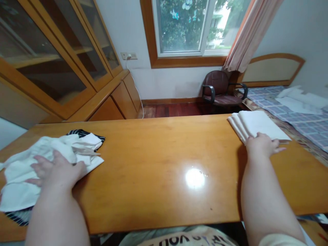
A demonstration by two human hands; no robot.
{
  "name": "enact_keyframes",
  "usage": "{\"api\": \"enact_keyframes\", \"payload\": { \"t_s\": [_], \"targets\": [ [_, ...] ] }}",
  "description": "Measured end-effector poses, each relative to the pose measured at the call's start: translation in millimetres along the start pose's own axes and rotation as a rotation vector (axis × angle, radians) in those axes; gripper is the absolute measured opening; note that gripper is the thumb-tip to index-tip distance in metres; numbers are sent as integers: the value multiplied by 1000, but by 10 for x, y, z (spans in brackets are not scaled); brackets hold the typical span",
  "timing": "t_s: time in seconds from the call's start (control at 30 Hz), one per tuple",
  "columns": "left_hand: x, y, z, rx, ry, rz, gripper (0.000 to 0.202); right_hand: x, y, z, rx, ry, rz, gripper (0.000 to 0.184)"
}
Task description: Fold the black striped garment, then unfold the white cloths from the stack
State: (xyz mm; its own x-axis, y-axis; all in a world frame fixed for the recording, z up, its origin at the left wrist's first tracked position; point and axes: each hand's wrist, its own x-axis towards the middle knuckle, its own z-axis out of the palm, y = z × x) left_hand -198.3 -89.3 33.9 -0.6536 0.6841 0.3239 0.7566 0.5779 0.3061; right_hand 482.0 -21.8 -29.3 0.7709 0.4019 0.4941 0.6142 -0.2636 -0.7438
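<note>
White cloth lies bunched at the left of the wooden table, pressed down by the open left hand, while the open right hand rests on a folded white stack at the right, holding it neat.

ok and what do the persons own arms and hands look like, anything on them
The left hand and right hand are bare, with no gloves, rings or watch visible. Both forearms are bare too. A cream sleeve shows on the right arm, and the beige top has dark lettering.
</note>
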Motion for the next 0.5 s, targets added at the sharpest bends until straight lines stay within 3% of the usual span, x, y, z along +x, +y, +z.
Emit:
{"api": "enact_keyframes", "payload": {
  "t_s": [0.1, 0.23, 0.3, 0.4, 0.43, 0.5],
  "targets": [
    [-356, 411, -103, -173, 95, 107, 79, -5, -33, -24, 58, 41, -39, 15],
    [-722, 922, -128, -433, -4, 418, 56, -94, -313, -144, 146, -35, -106, 13],
    [-851, 1152, -121, -529, -117, 530, 49, -209, -546, -180, 359, -118, -91, 21],
    [-1035, 1465, -46, -650, -356, 578, 48, -495, -909, -135, 651, -246, -53, 36],
    [-1106, 1558, 8, -692, -451, 577, 51, -617, -1009, -97, 732, -334, -34, 41],
    [-1267, 1717, 164, -812, -679, 552, 57, -883, -1148, -4, 884, -639, 50, 45]
  ]
}}
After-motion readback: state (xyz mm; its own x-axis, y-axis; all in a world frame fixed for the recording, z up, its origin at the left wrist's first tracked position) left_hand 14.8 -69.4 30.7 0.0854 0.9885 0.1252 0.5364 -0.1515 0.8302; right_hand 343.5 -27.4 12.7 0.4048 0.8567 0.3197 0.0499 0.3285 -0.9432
